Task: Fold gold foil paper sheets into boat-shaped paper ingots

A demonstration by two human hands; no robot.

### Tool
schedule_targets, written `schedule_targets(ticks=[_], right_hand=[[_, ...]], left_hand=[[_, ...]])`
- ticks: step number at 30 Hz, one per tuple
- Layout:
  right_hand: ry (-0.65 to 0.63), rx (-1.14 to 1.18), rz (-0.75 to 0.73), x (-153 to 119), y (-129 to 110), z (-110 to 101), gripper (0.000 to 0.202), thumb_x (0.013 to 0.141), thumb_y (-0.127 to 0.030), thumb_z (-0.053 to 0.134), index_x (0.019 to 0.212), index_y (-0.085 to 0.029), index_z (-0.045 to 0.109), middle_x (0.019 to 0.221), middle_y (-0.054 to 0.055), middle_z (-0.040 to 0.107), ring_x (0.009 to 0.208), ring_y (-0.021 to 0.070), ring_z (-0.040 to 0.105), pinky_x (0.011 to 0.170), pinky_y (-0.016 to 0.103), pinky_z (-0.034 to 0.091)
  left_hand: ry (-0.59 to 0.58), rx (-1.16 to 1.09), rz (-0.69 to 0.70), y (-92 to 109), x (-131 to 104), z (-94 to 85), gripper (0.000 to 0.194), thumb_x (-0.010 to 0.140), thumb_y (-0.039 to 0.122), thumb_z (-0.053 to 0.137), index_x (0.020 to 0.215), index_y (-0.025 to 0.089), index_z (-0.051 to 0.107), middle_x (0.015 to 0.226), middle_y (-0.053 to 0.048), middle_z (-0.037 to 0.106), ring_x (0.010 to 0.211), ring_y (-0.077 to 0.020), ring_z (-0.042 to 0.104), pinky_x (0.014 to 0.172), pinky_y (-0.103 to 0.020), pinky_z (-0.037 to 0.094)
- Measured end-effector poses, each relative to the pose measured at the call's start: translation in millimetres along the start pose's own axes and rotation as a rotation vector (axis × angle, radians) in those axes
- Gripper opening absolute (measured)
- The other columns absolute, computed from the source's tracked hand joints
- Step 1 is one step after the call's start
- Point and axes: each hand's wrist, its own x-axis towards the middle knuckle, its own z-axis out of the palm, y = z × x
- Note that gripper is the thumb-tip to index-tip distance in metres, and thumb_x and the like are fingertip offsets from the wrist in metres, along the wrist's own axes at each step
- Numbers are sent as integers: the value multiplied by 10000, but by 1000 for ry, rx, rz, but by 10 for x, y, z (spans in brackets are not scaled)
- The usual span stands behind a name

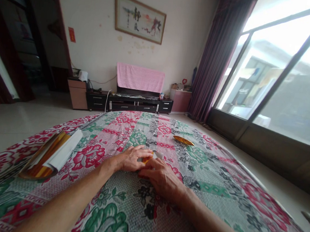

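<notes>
Grip: a small gold-and-white paper (pixel 157 154) is held between both hands. On the left hand (pixel 135 159), fingers are laid half-curled over the paper's far side, with the thumb tucked close in. On the right hand (pixel 162 175), fingers are curled in tighter at the near side. Both grips look closed down to sheet thickness; exact fingertip contact is hidden, so pinched vs. pressed can't be told.

Layout, left to right: a loose stack of gold and white sheets (pixel 51 154) is laid near the left edge of the table, well apart from the hands. The paper in work is set mid-table, low over the flowered tablecloth (pixel 109 219). A slim gold piece with pointed ends (pixel 183 140) is placed beyond the right hand, apart from it.

Handling, my read: the sheet should be steadied by the left fingertips while edges are worked by the right. Edges are best lined up before any crease is pressed. Light, even pressure is advised; thin paper is easily torn or skewed. The cloth is soft-looking, so creases may be better pinched than rubbed down.
</notes>
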Motion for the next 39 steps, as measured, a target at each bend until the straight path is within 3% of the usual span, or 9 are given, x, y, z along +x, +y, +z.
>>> schedule_targets(ticks=[6, 11, 18, 25, 33, 39], right_hand=[[0, 22, -12, 2, -1, -14, 222, 888, -176, 456, 979, -252, 643, 940, 26, 572, 851, 139, 471, 741, 278, 400], [17, 1, 1, -7, -3, -11, 235, 886, -185, 466, 996, -280, 650, 913, 30, 556, 824, 142, 458, 739, 292, 391], [12, -4, 26, -15, 4, 13, 258, 879, -163, 475, 1002, -302, 655, 881, 24, 540, 808, 139, 445, 732, 288, 379], [11, -2, 38, -17, 4, 5, 259, 875, -163, 479, 997, -305, 657, 886, 20, 538, 795, 134, 434, 727, 278, 378], [21, 8, 47, -13, 12, 31, 264, 873, -161, 483, 995, -311, 663, 878, 18, 541, 805, 133, 436, 747, 272, 385], [22, 17, 45, -14, 1, -5, 258, 863, -151, 492, 989, -297, 664, 896, 24, 556, 799, 136, 453, 741, 282, 388]], left_hand=[[196, -212, 103, -7, -20, 5, 497, 729, 224, 584, 1223, 235, 523, 1362, -28, 450, 1260, -198, 382, 1074, -362, 287], [333, -318, -11, -59, -14, 45, 459, 678, 181, 604, 1136, 218, 582, 1312, -44, 502, 1217, -189, 440, 1060, -339, 307], [411, -177, -85, -108, 129, 144, 189, 679, 177, 581, 839, 206, 677, 1047, -15, 637, 1009, -183, 560, 949, -303, 391], [456, -88, -257, -79, 277, 131, 203, 689, 183, 560, 863, 208, 661, 918, -2, 649, 893, -165, 567, 859, -263, 421], [496, -100, -382, -80, 429, 131, 106, 711, 222, 543, 737, 200, 644, 798, -10, 652, 744, -156, 574, 697, -256, 433], [444, -188, -344, -56, 249, 30, 194, 732, 201, 502, 842, 203, 662, 768, 10, 675, 714, -135, 605, 665, -226, 460]])
